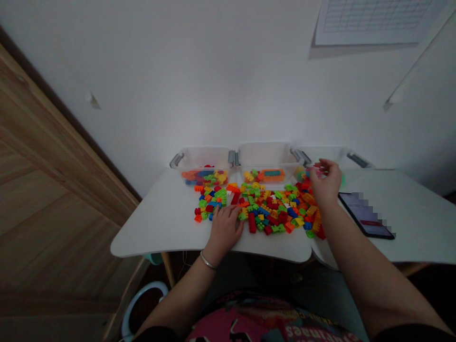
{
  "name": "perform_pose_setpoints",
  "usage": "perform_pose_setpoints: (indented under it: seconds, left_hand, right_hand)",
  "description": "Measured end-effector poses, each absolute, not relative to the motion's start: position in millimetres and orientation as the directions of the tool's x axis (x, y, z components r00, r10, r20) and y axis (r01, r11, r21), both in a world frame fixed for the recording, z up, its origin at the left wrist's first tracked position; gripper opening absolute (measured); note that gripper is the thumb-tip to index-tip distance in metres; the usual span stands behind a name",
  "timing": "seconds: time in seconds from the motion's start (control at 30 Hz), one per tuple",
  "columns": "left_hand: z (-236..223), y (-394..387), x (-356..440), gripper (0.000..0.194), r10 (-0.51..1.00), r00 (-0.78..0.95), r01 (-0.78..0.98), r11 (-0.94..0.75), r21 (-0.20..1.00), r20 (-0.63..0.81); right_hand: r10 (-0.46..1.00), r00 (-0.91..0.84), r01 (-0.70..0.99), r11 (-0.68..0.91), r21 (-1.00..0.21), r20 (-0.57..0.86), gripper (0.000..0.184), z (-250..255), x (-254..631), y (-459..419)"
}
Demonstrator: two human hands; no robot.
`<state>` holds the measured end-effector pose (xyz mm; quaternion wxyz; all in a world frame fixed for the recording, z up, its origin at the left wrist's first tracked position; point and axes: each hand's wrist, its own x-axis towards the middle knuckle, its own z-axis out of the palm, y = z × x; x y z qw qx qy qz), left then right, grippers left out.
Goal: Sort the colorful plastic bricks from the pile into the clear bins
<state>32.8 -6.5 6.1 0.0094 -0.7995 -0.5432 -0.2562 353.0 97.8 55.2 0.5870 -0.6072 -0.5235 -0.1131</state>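
Note:
A spread of colourful toy building bricks (272,207) lies on the white table (149,223). My left hand (225,227) rests at the near left part of the spread, palm down, its fingers stretched out and touching bricks. Over the front of the right clear plastic bin (331,153) is my right hand (327,180), raised, with fingers curled together. Something red shows near its fingertips, but whether it is held or lies behind them is unclear. That hand partly hides the bin and the bricks inside.
The left bin (206,154) and middle bin (267,152), both clear plastic, stand against the wall with bricks inside. A tablet (366,216) lies to the right of my right forearm. Two table sections meet near the front. A gridded paper (374,21) hangs on the wall.

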Motion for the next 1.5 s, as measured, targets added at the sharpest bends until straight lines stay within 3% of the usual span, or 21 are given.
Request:
perform_pose_setpoints:
  seconds: [0.13,0.3,0.43,0.53,0.97,1.3,1.5]
  left_hand:
    - [7,-8,34,0.035,0.863,0.278,0.874,-0.41,0.262,0.423]
    - [7,-9,34,0.036,0.858,0.274,0.871,-0.413,0.267,0.434]
    - [8,-9,34,0.035,0.858,0.277,0.866,-0.417,0.274,0.433]
    - [9,-9,34,0.035,0.862,0.275,0.863,-0.417,0.285,0.426]
    - [8,-9,34,0.036,0.865,0.274,0.863,-0.414,0.288,0.421]
    - [7,-8,34,0.035,0.868,0.27,0.869,-0.407,0.283,0.418]
    - [8,-9,34,0.034,0.866,0.274,0.868,-0.41,0.279,0.419]
  right_hand:
    - [0.6,0.278,0.793,0.298,-0.532,0.751,0.025,43,328,83]
    - [0.8,-0.027,0.925,0.247,-0.288,0.599,0.021,26,305,69]
    - [0.856,-0.103,0.976,0.186,-0.116,0.506,0.021,19,295,63]
    - [0.873,-0.088,0.988,0.137,-0.068,0.479,0.024,17,292,62]
    - [0.924,0.035,0.994,0.008,-0.11,0.38,0.033,18,289,63]
    - [0.924,0.046,0.988,0.014,-0.154,0.38,0.031,22,287,65]
    - [0.848,0.094,0.933,0.108,-0.344,0.522,0.034,37,285,69]
